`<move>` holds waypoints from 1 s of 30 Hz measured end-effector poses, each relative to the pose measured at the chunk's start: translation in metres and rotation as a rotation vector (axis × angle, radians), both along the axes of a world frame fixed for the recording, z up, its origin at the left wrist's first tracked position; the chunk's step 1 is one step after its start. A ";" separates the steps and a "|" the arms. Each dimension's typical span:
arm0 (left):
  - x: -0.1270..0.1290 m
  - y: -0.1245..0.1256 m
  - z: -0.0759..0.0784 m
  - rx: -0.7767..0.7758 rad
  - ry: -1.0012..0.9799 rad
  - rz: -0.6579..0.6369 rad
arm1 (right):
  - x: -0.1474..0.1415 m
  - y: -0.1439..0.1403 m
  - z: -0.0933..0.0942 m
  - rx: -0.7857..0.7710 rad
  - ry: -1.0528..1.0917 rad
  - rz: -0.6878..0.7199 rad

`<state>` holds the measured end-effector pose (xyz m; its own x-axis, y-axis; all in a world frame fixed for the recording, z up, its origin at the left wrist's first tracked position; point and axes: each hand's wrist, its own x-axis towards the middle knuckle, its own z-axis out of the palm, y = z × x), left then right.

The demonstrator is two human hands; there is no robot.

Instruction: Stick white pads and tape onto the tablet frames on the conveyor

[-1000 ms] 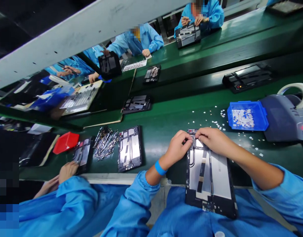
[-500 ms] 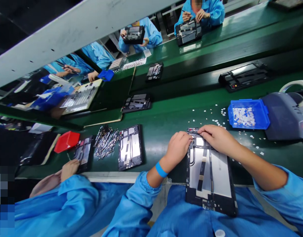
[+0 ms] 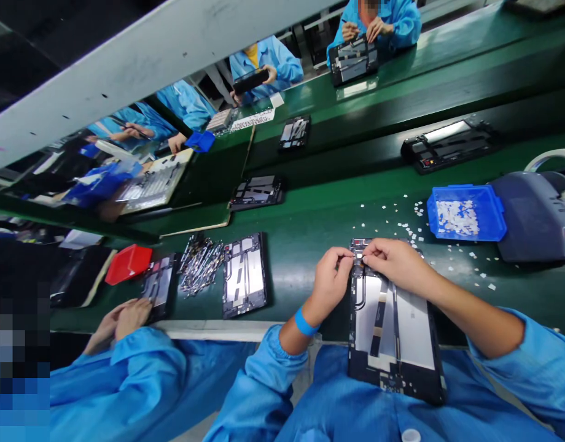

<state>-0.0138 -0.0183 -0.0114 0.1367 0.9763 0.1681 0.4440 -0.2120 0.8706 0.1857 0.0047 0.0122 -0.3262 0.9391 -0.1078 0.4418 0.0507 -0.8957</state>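
Observation:
An opened tablet [image 3: 409, 319] with its inner parts showing leans on the table edge and my lap. At its top left corner my left hand [image 3: 331, 276] has thumb and fingers pinched together. My right hand [image 3: 395, 263] reaches over the tablet's top, its thumb and forefinger closed just beside the left fingertips. Whatever is pinched in either hand is too small to make out. A blue tray [image 3: 467, 230] of small white pieces stands beyond my right hand, with loose white pieces [image 3: 414, 230] scattered on the green table near it.
A grey tape dispenser [image 3: 522, 215] stands right of the tray. To the left lie another opened tablet [image 3: 243, 276], a pile of thin metallic parts [image 3: 202, 264] and a red tray [image 3: 128, 264]. A co-worker's hands [image 3: 130, 316] are at a tablet there. More tablets [image 3: 448, 144] lie farther back.
My right hand has moved left and down over the tablet's top, its fingertips now closed near my left ones. The left thumb shows more. Across the table, a co-worker has tilted a tablet.

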 end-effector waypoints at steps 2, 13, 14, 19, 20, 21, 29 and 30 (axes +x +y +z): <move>0.005 -0.008 0.005 -0.098 -0.018 0.004 | 0.000 -0.005 -0.001 0.019 -0.010 -0.047; 0.017 -0.018 0.007 -0.271 -0.152 0.131 | -0.010 -0.035 -0.016 0.514 -0.372 -0.086; 0.017 -0.020 0.006 -0.247 -0.122 0.135 | -0.011 -0.037 -0.017 0.550 -0.373 -0.063; 0.014 -0.026 0.008 -0.098 0.064 0.117 | -0.007 -0.035 -0.022 0.652 -0.303 0.054; 0.013 -0.026 0.009 -0.073 0.097 0.111 | -0.005 -0.032 -0.023 0.671 -0.305 0.064; 0.013 -0.026 0.011 -0.056 0.122 0.104 | -0.004 -0.030 -0.024 0.687 -0.311 0.069; 0.016 -0.017 0.016 -0.331 -0.100 0.021 | -0.003 -0.022 -0.017 0.686 -0.366 -0.097; 0.016 -0.016 0.016 -0.362 -0.138 0.022 | 0.002 -0.022 -0.014 0.670 -0.373 -0.124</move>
